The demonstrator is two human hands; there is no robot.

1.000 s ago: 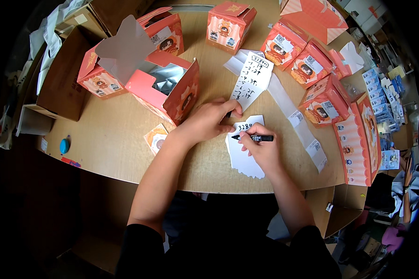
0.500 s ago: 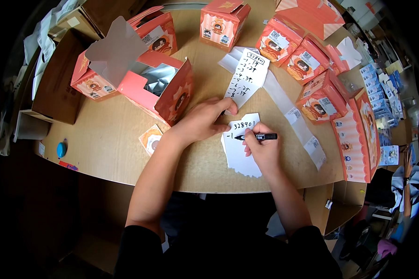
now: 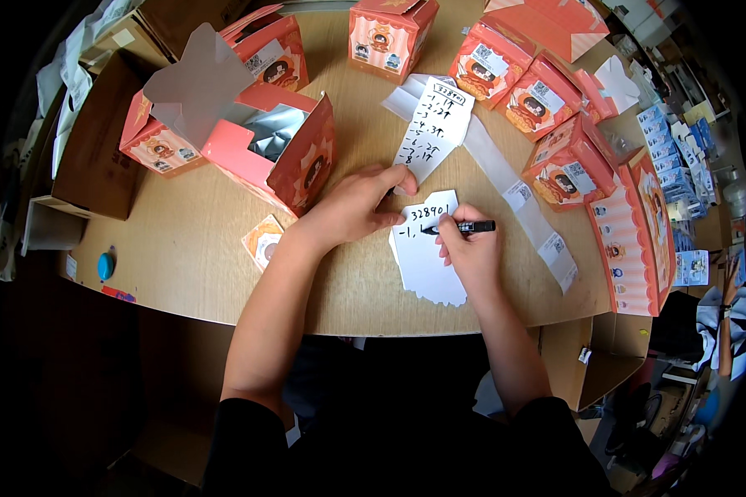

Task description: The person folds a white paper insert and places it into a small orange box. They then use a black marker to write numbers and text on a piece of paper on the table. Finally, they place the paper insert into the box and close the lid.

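My right hand (image 3: pixel 476 253) grips a black marker (image 3: pixel 477 226), its tip on a white paper slip (image 3: pixel 433 269) with a torn, scalloped lower edge. Handwritten black figures run along the top of that slip. My left hand (image 3: pixel 348 207) lies at the slip's upper left, thumb at its edge and fingers curled. A small dark thing, hard to make out, shows under those fingers. The fingertips touch the bottom of a second white slip (image 3: pixel 436 124), which carries a handwritten list. Beneath that list and to its right runs a pale label strip (image 3: pixel 518 195).
An open red box (image 3: pixel 265 170) with silvery packing stands left of my hands, near a small printed card (image 3: pixel 264 240). Red boxes (image 3: pixel 394 37) line the back and right (image 3: pixel 570 174). A blue cap (image 3: pixel 105 266) sits near the left edge; a brown carton (image 3: pixel 91 149) is behind.
My right hand has moved the marker slightly rightward along the line, and fresh strokes show after the first figure. The whole view has shifted a little. My left hand stays by the slips.
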